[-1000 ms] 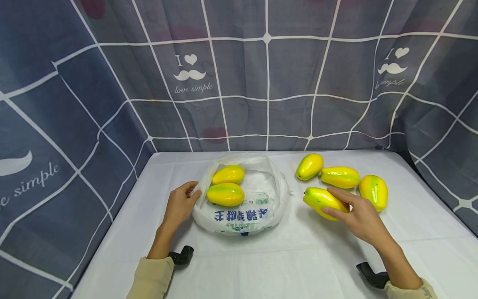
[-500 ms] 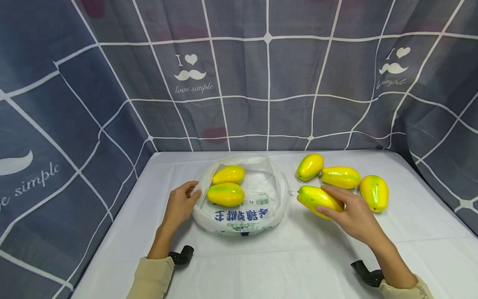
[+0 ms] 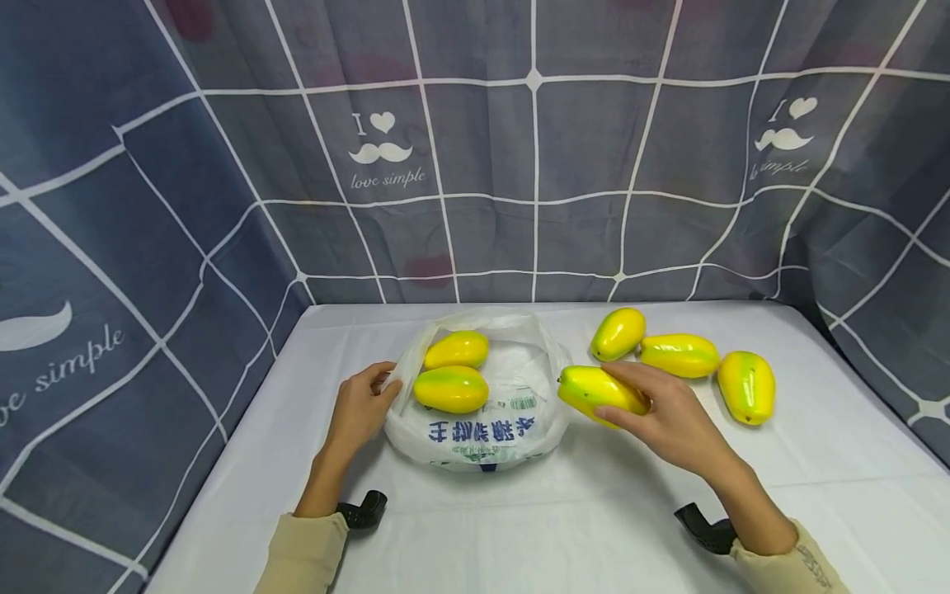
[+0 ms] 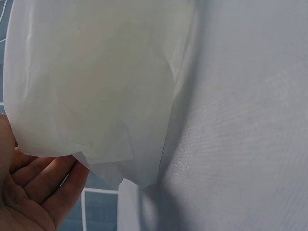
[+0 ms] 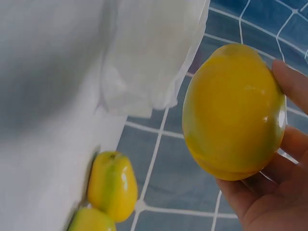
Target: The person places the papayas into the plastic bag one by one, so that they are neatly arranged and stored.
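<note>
A white plastic bag (image 3: 475, 445) with blue and green print stands with its mouth spread, and two yellow papayas (image 3: 450, 389) lie inside. My left hand (image 3: 361, 410) pinches the bag's left rim; in the left wrist view its fingers (image 4: 45, 178) lie partly behind the film. My right hand (image 3: 668, 417) grips another papaya (image 3: 597, 393) between thumb and fingers, held up at the bag's right rim. The right wrist view shows this papaya (image 5: 234, 113) large and smooth, with the bag (image 5: 149, 57) beyond it.
Three more papayas lie on the white-covered table at the right: one at the back (image 3: 619, 333), one in the middle (image 3: 679, 355), one farthest right (image 3: 746, 387). A dark grid-patterned curtain (image 3: 475, 239) encloses the table's back and sides.
My right hand has carried its papaya leftward, from beside the other papayas to the bag's right rim. My left hand has stayed at the bag's left rim.
</note>
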`<state>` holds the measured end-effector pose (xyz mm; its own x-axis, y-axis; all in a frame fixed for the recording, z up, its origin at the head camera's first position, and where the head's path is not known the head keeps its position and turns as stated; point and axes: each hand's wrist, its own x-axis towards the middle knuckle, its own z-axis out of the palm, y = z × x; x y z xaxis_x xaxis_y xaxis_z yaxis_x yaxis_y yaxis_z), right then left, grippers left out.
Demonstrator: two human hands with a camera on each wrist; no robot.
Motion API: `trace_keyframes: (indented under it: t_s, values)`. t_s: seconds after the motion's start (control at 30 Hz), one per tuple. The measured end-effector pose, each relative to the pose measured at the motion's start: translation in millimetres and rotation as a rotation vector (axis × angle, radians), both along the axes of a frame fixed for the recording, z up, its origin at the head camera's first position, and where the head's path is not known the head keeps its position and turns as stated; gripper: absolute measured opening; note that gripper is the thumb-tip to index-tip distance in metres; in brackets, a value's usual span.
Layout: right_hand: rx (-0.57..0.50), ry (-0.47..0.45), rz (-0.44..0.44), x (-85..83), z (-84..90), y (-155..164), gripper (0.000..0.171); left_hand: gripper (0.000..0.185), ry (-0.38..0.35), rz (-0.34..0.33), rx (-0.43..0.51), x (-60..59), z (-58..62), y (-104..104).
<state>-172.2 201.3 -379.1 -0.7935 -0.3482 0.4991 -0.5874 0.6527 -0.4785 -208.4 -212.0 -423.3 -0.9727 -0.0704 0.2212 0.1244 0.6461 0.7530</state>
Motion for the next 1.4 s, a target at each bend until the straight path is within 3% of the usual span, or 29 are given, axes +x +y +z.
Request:
trace_keyframes:
  t_s: [0.6, 1.1, 1.4]
  values:
    - [-0.032, -0.098, 0.153, -8.6, 13.1, -66, 0.055, 0.035, -0.012, 0.004, 0.008, 1.9, 2.4, -1]
    - [-0.087, -0.191, 0.255, -10.9, -1.9, -104, 0.052, 0.035, -0.002, -0.008, 0.008, -0.1, 0.1, 1]
    - [-0.064, -0.198, 0.304, -9.1, -5.6, -132, 0.056, 0.035, 0.003, -0.003, 0.003, 0.7, 1.4, 2]
